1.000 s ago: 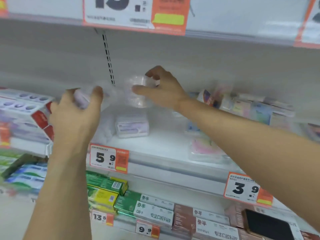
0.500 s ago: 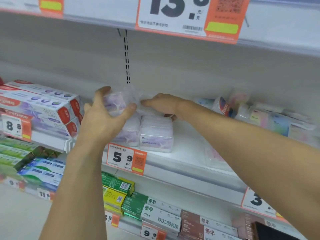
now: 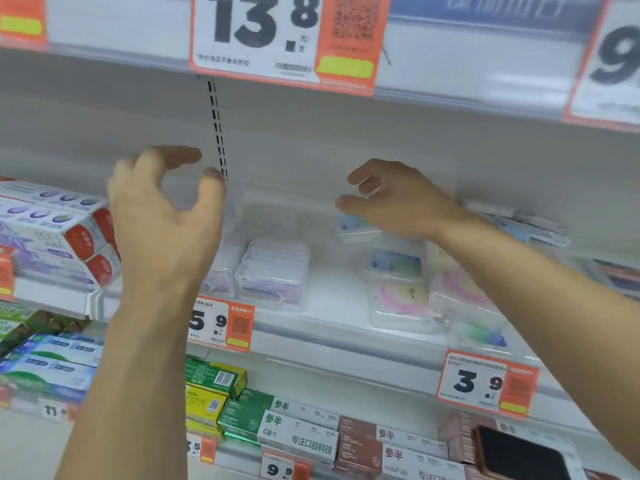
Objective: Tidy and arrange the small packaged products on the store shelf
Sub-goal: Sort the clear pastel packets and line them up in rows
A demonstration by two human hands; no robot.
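I see the shelf [image 3: 332, 306] half tidied: at frame centre the purple packs [image 3: 273, 271] stand squared, while the pastel packs [image 3: 408, 289] right of centre lie scattered. My left hand [image 3: 162, 216] hovers empty with fingers apart; my right hand [image 3: 398, 199], loosely curled, reaches over the scattered ones, holding nothing that I can make out.

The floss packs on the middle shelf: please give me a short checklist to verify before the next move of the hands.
1. Left hand free: ok, raised, fingers loosely curled, holding nothing.
2. Right hand free: cannot tell, blurred; it hovers over the blue pack.
3. Purple packs standing in a row at the shelf front: ok.
4. Pink and blue packs arranged: not ok, they lie flat and scattered.
5. Bare shelf between the two groups: ok.
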